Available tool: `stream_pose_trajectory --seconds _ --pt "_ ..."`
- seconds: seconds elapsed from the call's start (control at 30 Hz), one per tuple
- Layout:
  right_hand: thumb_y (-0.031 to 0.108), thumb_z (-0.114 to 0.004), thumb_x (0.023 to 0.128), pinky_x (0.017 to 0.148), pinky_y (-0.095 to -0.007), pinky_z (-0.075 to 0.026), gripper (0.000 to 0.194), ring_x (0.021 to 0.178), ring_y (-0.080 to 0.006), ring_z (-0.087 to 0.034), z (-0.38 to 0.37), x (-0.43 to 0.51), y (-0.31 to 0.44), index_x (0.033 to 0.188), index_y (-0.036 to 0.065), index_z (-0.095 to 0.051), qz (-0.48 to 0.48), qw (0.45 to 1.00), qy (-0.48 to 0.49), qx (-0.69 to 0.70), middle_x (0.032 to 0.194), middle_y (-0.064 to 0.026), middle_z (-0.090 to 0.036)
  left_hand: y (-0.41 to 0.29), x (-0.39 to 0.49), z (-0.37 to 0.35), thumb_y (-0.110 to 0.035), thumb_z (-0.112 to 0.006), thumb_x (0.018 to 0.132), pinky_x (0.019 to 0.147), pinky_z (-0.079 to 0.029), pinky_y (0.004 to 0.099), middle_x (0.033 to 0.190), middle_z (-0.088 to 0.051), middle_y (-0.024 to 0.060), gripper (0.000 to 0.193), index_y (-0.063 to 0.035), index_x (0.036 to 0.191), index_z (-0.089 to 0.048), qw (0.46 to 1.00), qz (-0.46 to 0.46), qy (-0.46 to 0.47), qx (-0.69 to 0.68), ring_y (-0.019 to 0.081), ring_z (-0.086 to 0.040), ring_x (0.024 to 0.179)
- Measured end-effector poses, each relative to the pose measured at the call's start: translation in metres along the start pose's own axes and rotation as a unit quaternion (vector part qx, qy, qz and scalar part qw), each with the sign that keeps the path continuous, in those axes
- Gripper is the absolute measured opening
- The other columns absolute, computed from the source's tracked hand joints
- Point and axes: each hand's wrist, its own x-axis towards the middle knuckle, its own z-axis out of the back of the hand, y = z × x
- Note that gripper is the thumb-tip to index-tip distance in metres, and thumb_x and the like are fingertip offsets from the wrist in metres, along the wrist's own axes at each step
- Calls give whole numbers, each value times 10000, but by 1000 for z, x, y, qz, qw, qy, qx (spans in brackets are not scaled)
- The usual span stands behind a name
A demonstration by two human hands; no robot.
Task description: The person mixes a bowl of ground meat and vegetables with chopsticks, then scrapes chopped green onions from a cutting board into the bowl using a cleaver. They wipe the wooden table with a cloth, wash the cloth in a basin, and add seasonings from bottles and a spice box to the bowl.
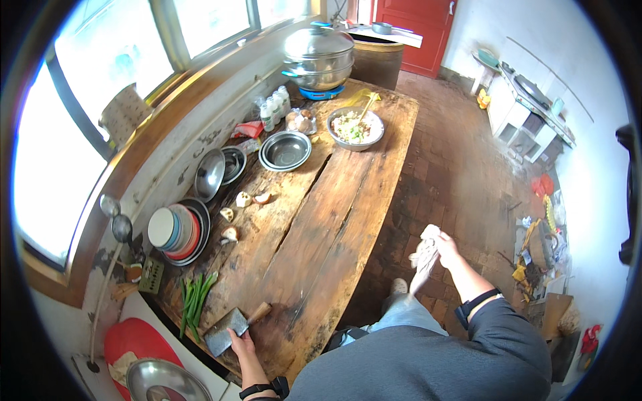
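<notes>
A cleaver (225, 332) with a broad grey blade and wooden handle is at the near end of the wooden table (321, 250). My left hand (242, 346) grips the blade at its near edge, with the handle pointing away to the right. Whether the blade rests fully on the wood cannot be seen. Off the table's right side, my right hand (448, 252) holds a crumpled pale cloth (425, 253) that hangs above the floor. Just left of the cleaver lies a bunch of green scallions (193, 302).
Stacked bowls (173, 228), metal basins (286, 150) and mushroom-like pieces (244, 199) line the table's left side. Farther back are a bowl of chopped food (355, 129) and a steamer pot (319, 57). A red basin (135, 341) and metal bowl (168, 381) sit at near left.
</notes>
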Motion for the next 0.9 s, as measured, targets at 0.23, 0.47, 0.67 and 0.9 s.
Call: stream_pose_trajectory --seconds 0.23,0.47,0.67,0.9 --pt "151 -386 921 876 -452 -459 277 1021 -263 -554 60 50 33 1166 46 -460 -37 964 22 262 1125 -126 -546 -1 26 16 -424 -589 816 785 -476 328 996 -600 37 421 -71 1043 -551 996 8 -39 -81 202 -578 888" --pt "198 -470 895 713 -397 -512 260 882 -249 -597 108 147 52 1108 55 -514 -192 924 89 318 1007 -128 -601 12 -54 -89 -615 -413 821 831 -488 358 885 -608 160 716 80 940 -537 967 -58 -197 151 274 -584 820" --pt "199 -503 890 508 -261 -508 225 665 -148 -596 94 199 113 1040 38 -551 -102 986 107 82 882 -77 -614 235 -191 -418 -664 -320 813 1023 -276 406 1327 -364 221 876 84 1269 -335 898 177 402 -14 319 -350 1228" --pt "190 -620 805 792 -336 -456 160 876 -183 -569 35 196 209 900 63 -644 267 962 54 20 1005 -94 -587 458 -296 -616 -614 -321 846 1047 -215 425 1401 -292 109 712 -100 1340 -318 821 426 380 -18 272 -278 1273"
